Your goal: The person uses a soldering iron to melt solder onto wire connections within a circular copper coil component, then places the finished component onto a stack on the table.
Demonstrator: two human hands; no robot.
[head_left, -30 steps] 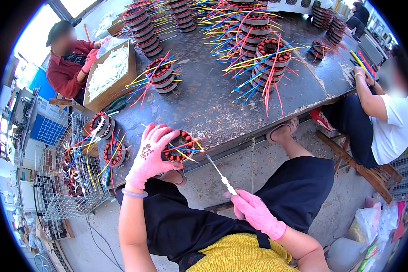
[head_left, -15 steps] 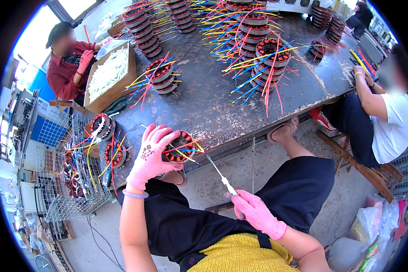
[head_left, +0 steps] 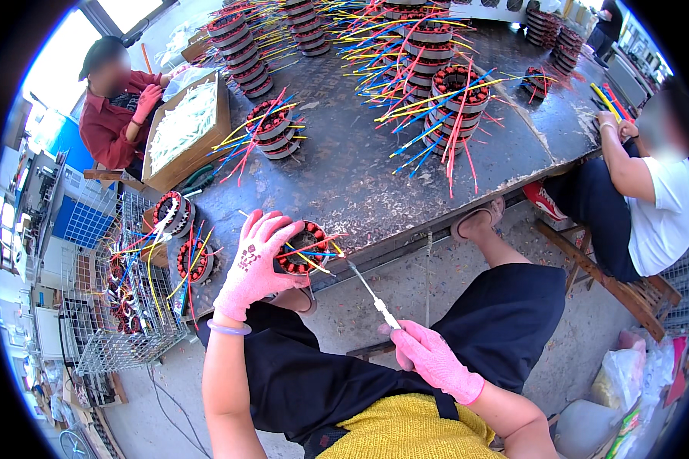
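My left hand (head_left: 254, 264), in a pink glove, is closed round the near-left side of a ring-shaped motor stator (head_left: 317, 233) with red-wound coils. Red, blue and yellow lead wires (head_left: 308, 253) stick out of the ring toward the right. The stator is held at the table's front edge, above my lap; my palm hides part of it. My right hand (head_left: 435, 359), also gloved in pink, grips the lower end of a slim grey rod-like piece with a white sleeve (head_left: 386, 313). Its far tip reaches up beside the wire ends; whether they touch I cannot tell.
Stacked stators with coloured leads (head_left: 455, 115) stand on the dark worktable (head_left: 337, 187). Two more stators (head_left: 194, 260) lie left of my hand. A carton of white pieces (head_left: 184, 126) sits by a person at left; another person sits at right. A wire basket (head_left: 130, 344) stands lower left.
My hands, the stator and the rod-like piece have hardly moved. The co-worker at right has shifted their hands slightly, and the figure far back at upper right has changed posture.
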